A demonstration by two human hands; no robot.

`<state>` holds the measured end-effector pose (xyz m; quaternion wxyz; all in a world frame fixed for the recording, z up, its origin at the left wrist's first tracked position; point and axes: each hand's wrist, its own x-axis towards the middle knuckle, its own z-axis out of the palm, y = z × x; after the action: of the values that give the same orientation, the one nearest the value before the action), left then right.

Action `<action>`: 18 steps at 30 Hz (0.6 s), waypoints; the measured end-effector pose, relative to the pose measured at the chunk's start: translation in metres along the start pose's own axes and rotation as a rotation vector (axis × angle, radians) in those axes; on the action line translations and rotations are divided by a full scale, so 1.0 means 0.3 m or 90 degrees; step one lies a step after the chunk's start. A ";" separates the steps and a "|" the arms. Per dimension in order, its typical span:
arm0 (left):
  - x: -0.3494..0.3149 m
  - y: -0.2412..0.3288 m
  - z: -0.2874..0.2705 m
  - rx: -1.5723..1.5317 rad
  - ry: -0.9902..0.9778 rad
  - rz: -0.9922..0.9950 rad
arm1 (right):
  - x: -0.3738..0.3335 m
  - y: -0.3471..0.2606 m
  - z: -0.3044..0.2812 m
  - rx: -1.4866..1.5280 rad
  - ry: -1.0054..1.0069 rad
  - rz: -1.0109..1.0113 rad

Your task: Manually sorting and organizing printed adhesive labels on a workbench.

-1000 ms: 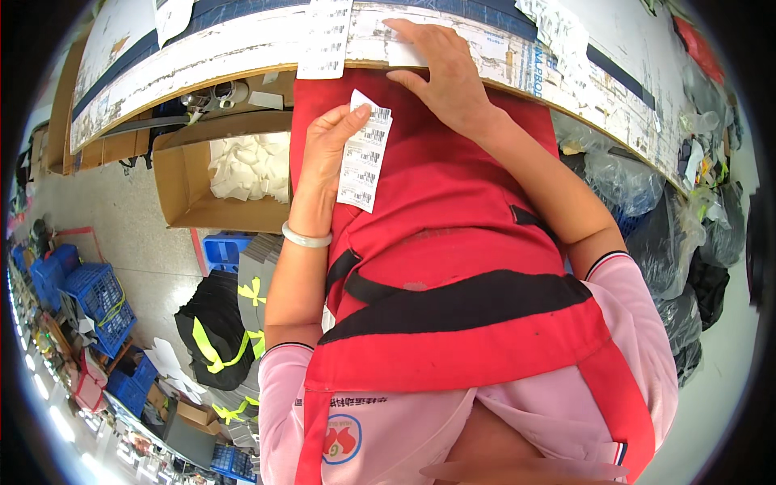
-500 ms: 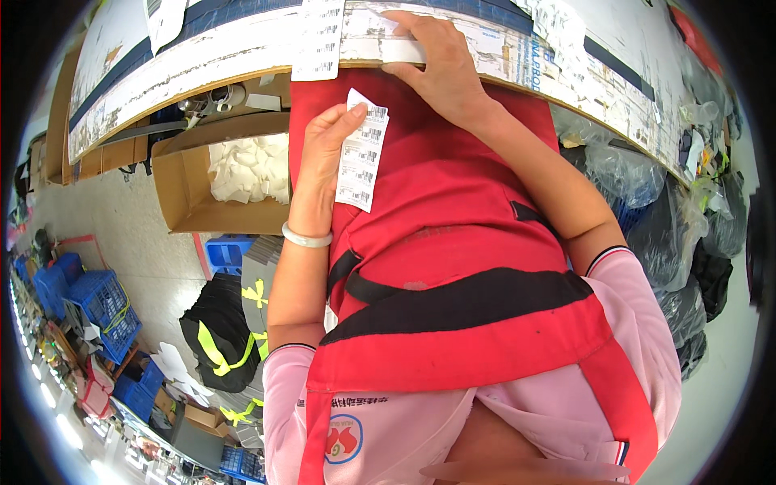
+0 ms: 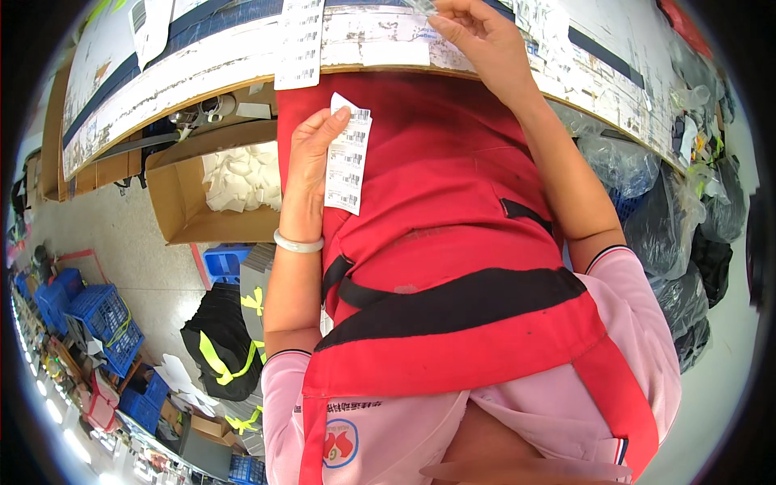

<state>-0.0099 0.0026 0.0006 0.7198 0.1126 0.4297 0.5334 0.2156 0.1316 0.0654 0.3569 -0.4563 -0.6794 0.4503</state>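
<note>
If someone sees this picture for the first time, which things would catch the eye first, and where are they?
First comes the red apron, which fills the middle of the view. Against it, the left hand holds a white strip of barcode labels at upper centre. At the top edge, the right hand pinches something small above the worktable, where another label strip hangs over the edge; a cardboard box of white pieces sits below on the left.

We are seeing a white barcode-striped label strip (image 3: 347, 155), a red apron (image 3: 453, 242) with black band, and pink sleeves (image 3: 622, 323).
</note>
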 end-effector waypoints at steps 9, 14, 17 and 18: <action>0.002 -0.006 0.004 0.001 0.012 0.014 | 0.000 -0.026 0.027 0.062 -0.093 0.217; 0.006 -0.009 0.002 0.012 0.011 0.018 | 0.018 -0.002 0.029 -0.060 -0.095 0.045; 0.003 -0.006 -0.011 0.003 -0.001 0.019 | 0.015 -0.030 0.033 -0.097 -0.056 -0.017; 0.003 -0.005 -0.009 0.002 -0.003 0.018 | 0.011 -0.042 0.029 -0.066 -0.047 0.051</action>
<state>-0.0109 0.0021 -0.0025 0.7130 0.1214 0.4270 0.5427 0.2030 0.1301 0.0746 0.2891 -0.4839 -0.6961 0.4446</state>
